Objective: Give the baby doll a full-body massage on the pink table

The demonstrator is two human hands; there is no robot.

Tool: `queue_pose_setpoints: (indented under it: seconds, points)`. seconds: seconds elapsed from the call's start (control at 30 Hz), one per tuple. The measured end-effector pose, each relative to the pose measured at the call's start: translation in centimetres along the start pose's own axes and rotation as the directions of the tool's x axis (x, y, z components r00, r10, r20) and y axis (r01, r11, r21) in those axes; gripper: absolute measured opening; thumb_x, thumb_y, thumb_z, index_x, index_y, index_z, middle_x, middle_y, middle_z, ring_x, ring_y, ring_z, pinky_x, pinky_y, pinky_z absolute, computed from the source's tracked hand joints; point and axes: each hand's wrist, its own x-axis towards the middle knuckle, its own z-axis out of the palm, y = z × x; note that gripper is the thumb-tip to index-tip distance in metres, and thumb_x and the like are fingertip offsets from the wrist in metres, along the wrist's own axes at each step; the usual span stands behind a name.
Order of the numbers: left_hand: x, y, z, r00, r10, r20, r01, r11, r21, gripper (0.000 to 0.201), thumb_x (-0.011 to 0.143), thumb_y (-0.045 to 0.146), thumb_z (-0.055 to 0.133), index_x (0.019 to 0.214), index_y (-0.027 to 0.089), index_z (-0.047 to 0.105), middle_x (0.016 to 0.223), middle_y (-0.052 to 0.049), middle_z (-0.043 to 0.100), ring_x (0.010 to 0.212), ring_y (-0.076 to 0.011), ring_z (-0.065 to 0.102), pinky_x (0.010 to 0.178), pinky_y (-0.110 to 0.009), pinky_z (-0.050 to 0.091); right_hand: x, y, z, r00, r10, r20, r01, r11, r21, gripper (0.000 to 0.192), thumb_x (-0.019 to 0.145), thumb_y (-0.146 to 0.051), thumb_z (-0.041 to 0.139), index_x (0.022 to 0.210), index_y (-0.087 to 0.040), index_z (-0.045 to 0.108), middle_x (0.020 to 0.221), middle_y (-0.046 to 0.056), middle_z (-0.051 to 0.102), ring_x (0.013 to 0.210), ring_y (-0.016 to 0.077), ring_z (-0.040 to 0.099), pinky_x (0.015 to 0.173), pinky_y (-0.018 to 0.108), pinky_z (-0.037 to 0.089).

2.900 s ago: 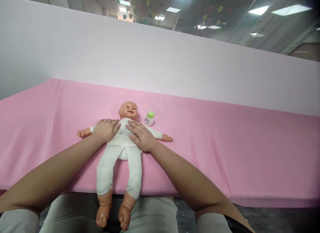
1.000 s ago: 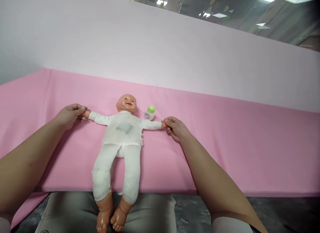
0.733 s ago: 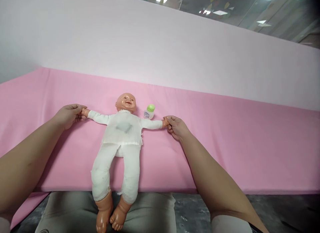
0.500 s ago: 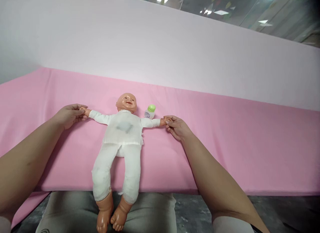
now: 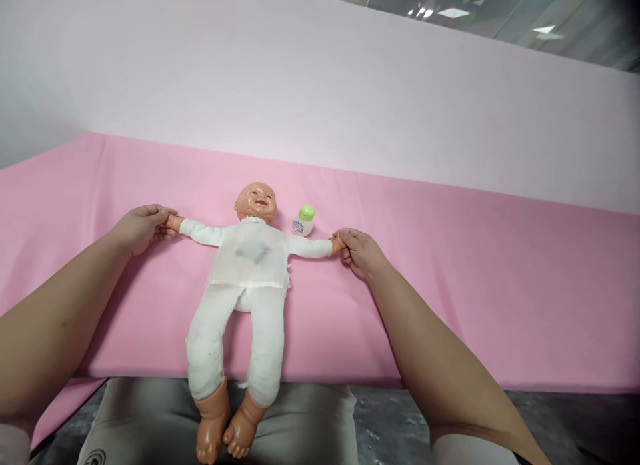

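A baby doll (image 5: 250, 252) with a white cloth body lies face up, its arms stretched out to both sides. Its plastic feet hang past the table's front edge over my lap. My left hand (image 5: 149, 228) is closed round the doll's hand at the left, fingers wrapped about it. At the right, my right hand (image 5: 361, 252) pinches the doll's other hand between thumb and fingers. Just above the doll's arm on that side is a small clear bottle (image 5: 303, 221) with a green cap and a printed label; neither hand touches it.
A pink cloth (image 5: 475, 285) covers the table, whose front edge runs just above my lap. Behind it rises a plain white wall or panel (image 5: 320, 85), with glass (image 5: 500, 18) reflecting lights above. Grey trousers (image 5: 220, 418) show below.
My right hand has shifted slightly right and its grip on the doll's hand has changed a little. The doll's arm there slopes down slightly more. The whole view has moved slightly.
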Motion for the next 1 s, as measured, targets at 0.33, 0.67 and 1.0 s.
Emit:
queue_pose_setpoints:
  seconds: [0.33, 0.67, 1.0]
  points:
    - [0.2, -0.4, -0.5, 0.998, 0.019, 0.064, -0.015, 0.998, -0.060, 0.035, 0.079, 0.011, 0.077, 0.113, 0.009, 0.072, 0.092, -0.011, 0.077, 0.072, -0.0195, 0.075, 0.071, -0.031, 0.065, -0.1, -0.1, -0.6, 0.991, 0.019, 0.136, -0.025, 0.999, 0.038, 0.046, 0.062, -0.031, 0.100, 0.099, -0.019, 0.075, 0.101, 0.006, 0.078, 0.053, 0.0068, 0.059, 0.044, 0.019, 0.050]
    - [0.4, -0.5, -0.7, 0.998, 0.038, 0.054, -0.037, 0.999, -0.008, 0.015, 0.091, 0.020, 0.074, 0.101, 0.011, 0.068, 0.079, -0.009, 0.075, 0.060, -0.0154, 0.069, 0.061, -0.026, 0.059, -0.4, -0.4, 0.3, 0.998, -0.007, 0.067, 0.010, 0.999, -0.046, 0.047, 0.067, -0.052, 0.096, 0.081, -0.021, 0.064, 0.066, -0.002, 0.068, 0.039, 0.0057, 0.043, 0.033, 0.019, 0.029]
    - [0.2, -0.5, -0.6, 0.996, 0.020, 0.081, -0.016, 0.998, -0.053, 0.033, 0.084, 0.013, 0.074, 0.117, 0.009, 0.072, 0.090, -0.012, 0.076, 0.072, -0.0191, 0.074, 0.074, -0.033, 0.065, -0.1, -0.1, -0.7, 0.995, 0.019, 0.103, -0.022, 0.999, 0.026, 0.045, 0.068, -0.038, 0.097, 0.104, -0.019, 0.076, 0.092, 0.005, 0.076, 0.054, 0.0070, 0.058, 0.044, 0.019, 0.051]
